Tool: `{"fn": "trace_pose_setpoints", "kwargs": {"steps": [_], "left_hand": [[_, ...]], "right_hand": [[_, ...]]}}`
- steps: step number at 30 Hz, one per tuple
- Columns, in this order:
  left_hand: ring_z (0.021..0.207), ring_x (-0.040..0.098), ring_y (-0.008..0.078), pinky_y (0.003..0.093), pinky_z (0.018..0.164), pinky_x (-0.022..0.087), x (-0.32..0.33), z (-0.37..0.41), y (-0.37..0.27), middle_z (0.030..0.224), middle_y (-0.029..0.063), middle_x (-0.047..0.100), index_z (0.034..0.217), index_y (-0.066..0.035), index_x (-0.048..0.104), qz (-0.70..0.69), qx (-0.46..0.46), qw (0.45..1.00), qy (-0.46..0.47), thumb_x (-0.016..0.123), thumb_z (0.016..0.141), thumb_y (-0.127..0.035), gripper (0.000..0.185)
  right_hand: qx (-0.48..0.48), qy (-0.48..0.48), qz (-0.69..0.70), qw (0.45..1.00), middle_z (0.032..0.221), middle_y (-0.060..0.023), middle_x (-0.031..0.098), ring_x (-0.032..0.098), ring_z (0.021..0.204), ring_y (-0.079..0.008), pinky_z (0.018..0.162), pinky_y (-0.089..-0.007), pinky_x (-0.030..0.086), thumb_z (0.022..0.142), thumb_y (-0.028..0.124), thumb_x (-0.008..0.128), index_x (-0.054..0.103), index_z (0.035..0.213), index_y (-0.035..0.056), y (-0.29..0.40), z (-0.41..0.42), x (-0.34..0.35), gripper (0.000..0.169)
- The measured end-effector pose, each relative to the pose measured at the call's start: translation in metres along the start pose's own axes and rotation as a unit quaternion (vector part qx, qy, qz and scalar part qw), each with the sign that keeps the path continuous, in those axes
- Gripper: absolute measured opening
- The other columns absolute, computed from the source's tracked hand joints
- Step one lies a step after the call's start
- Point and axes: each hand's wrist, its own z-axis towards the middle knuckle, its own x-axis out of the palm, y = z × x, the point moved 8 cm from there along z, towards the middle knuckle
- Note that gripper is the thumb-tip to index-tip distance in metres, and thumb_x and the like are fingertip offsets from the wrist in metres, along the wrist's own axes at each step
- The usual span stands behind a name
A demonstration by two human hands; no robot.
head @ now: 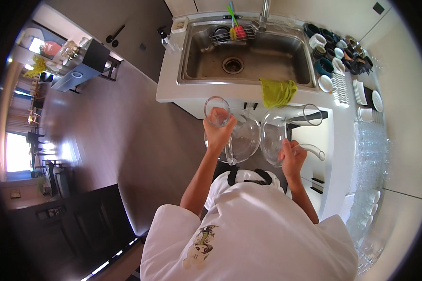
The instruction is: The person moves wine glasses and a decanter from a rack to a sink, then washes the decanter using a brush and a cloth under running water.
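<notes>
My left hand is wrapped around the wide neck of a clear glass decanter, just below its open mouth. Its round body hangs to the right of that hand, and a narrow glass spout points down towards me. A second clear glass decanter is in my right hand, gripped at its thin curved spout. This one is tilted, its wide mouth facing right over the counter side. The two bodies are close side by side in front of my waist; whether they touch I cannot tell.
Ahead is a steel sink with a wire rack holding brushes. A green cloth drapes over the counter's front edge. Cups, plates and rows of glasses line the right counter. A dark door stands lower left.
</notes>
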Motion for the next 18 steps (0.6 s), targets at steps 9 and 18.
{"fn": "trace_pose_setpoints", "kwargs": {"steps": [9,18], "left_hand": [[0.074,0.054,0.0104,0.0272,0.071,0.045,0.037,0.177,-0.012,0.075,0.002,0.057,0.076,-0.002,0.054,0.037,0.022,0.995,0.094,0.069,0.068,-0.007,0.017],[0.099,0.061,0.02,0.0308,0.088,0.044,0.149,0.33,0.04,0.089,0.0073,0.067,0.079,-0.004,0.06,0.122,0.094,0.979,0.136,0.076,0.068,-0.012,0.021]], "right_hand": [[0.025,-0.095,0.069,0.993,0.05,-0.0048,0.043,0.044,0.042,-0.013,0.046,-0.0286,0.04,0.089,0.013,0.058,0.04,0.053,0.0059,0.03,0.117,0.056,0.041],[-0.019,-0.13,0.06,0.989,0.05,-0.0015,0.043,0.042,0.042,-0.0099,0.042,-0.0261,0.035,0.09,0.017,0.061,0.044,0.058,0.0067,0.004,0.313,0.024,0.038]]}}
